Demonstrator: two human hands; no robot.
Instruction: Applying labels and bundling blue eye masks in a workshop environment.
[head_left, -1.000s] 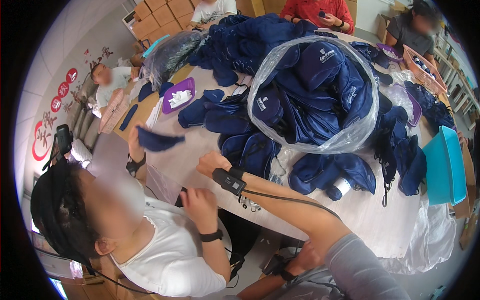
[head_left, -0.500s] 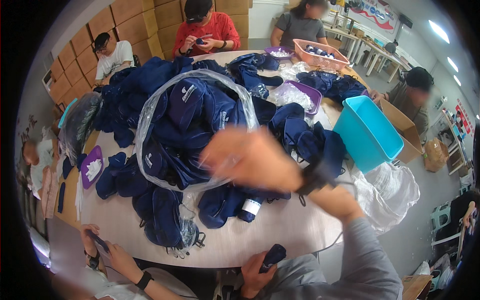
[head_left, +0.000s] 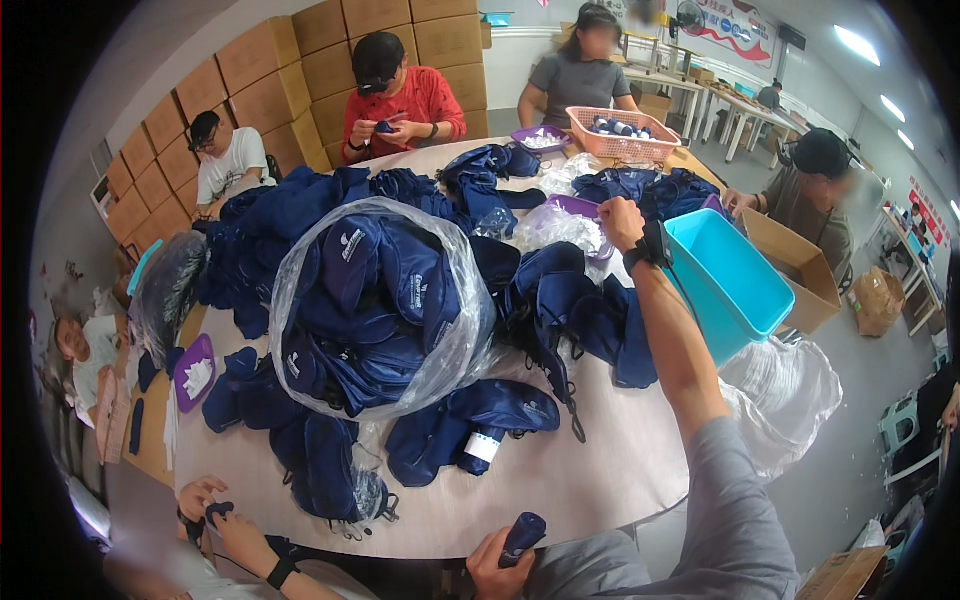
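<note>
My left hand [head_left: 492, 565] is closed around a tight navy cloth roll [head_left: 523, 538] at the lower edge. The right arm stretches far across the table, and my right hand [head_left: 622, 224] is curled at a purple tray [head_left: 574, 205] holding white slips. Whether its fingers pinch anything cannot be made out. Left of that arm, a large clear plastic bag [head_left: 284, 300] stands open, full of navy cloth pieces [head_left: 395, 290] with white print, several showing curved, cap-like panels. In front of the bag lies another navy roll with a white paper band [head_left: 482, 447].
Right of my forearm stands a turquoise bin [head_left: 735, 285], with a cardboard box [head_left: 795, 262] behind it and a white sack [head_left: 785, 400] below. A coral basket [head_left: 620, 145] of banded rolls stands at the back. Several people sit around the table; one person's hands [head_left: 235, 525] work at lower left.
My right hand has swung from above the plastic bag, far and right, to the purple tray. My left hand still grips the navy roll near the table edge.
</note>
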